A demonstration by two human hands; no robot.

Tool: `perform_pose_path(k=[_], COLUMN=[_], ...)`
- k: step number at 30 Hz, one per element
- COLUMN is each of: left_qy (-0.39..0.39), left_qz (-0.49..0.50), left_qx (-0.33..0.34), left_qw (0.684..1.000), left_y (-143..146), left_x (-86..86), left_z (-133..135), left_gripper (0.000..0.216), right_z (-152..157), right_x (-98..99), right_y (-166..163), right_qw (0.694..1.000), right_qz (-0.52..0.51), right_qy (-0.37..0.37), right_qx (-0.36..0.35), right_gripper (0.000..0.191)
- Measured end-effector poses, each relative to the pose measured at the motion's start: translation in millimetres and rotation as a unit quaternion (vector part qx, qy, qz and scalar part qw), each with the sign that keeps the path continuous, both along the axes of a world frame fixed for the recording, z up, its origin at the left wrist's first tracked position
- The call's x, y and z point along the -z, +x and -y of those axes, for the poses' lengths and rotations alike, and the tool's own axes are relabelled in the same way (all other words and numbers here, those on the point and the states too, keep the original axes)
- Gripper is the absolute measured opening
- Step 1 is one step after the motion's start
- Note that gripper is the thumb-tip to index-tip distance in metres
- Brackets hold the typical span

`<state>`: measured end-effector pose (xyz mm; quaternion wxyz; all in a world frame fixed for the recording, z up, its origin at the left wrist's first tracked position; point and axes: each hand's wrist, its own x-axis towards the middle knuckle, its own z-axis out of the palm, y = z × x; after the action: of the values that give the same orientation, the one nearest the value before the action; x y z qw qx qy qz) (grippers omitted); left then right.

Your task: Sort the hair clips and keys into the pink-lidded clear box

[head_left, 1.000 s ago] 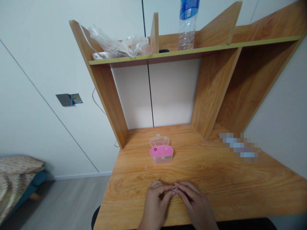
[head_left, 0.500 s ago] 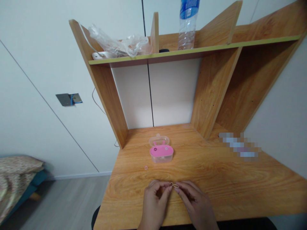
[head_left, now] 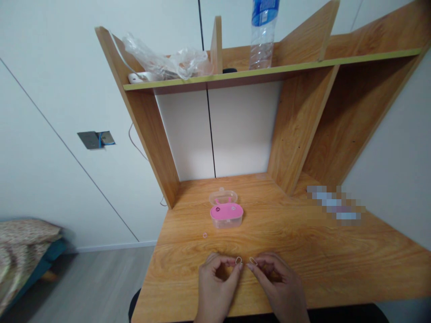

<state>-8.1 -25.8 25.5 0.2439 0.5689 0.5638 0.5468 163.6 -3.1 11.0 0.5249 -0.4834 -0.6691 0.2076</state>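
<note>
Both my hands hover over the near edge of the wooden desk (head_left: 303,251). My left hand (head_left: 217,287) pinches a small pale ring-shaped band (head_left: 238,260) between thumb and forefinger. A second small band (head_left: 253,261) is pinched in my right hand (head_left: 281,289). The two bands sit a little apart, side by side. Farther back on the desk stands a small pink container (head_left: 226,215) with its clear lid (head_left: 223,197) open behind it. A tiny pink band (head_left: 204,235) lies loose on the desk to the left of the container.
A wooden hutch shelf (head_left: 269,72) rises behind the desk, holding a crumpled clear plastic bag (head_left: 168,63) and a plastic water bottle (head_left: 262,36). A wall socket plate (head_left: 96,139) is at left. A bed corner (head_left: 27,251) shows low left.
My hands were together at first, fingers meeting over one small piece. They have drawn apart, and each hand now holds its own small band.
</note>
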Motion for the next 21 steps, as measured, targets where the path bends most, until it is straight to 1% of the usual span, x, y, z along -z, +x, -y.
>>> perform_pose_path(k=[4,7,12,18,21], left_qy=[-0.010,-0.006,0.004,0.029,0.035], left_qz=[-0.012,-0.023,-0.048,-0.080,-0.084], left_qx=[0.028,0.054,0.091,0.098,0.098], left_qw=[0.999,0.998,0.995,0.992,0.991], left_y=[0.0,0.2,-0.4,-1.3,-1.7], left_x=[-1.5,-3.1,-1.2,2.7,3.5], left_z=[-1.4,-1.9,-1.5,-1.7,-2.9], left_gripper=[0.005,0.008,0.011,0.016,0.018], right_z=[-1.9,-2.4,-1.5,-2.8,-3.6], right_x=[1.3,-1.3,-7.2,-3.9,-2.4], right_y=[2.1,1.5,-2.3,-2.0,-2.3], right_qw=[1.000,0.999,0.996,0.994,0.994], right_qz=[0.005,0.008,0.015,0.033,0.037], right_qy=[0.007,0.002,-0.003,-0.009,-0.014], right_qx=[-0.027,-0.051,-0.084,-0.105,-0.103], right_gripper=[0.016,0.013,0.018,0.021,0.023])
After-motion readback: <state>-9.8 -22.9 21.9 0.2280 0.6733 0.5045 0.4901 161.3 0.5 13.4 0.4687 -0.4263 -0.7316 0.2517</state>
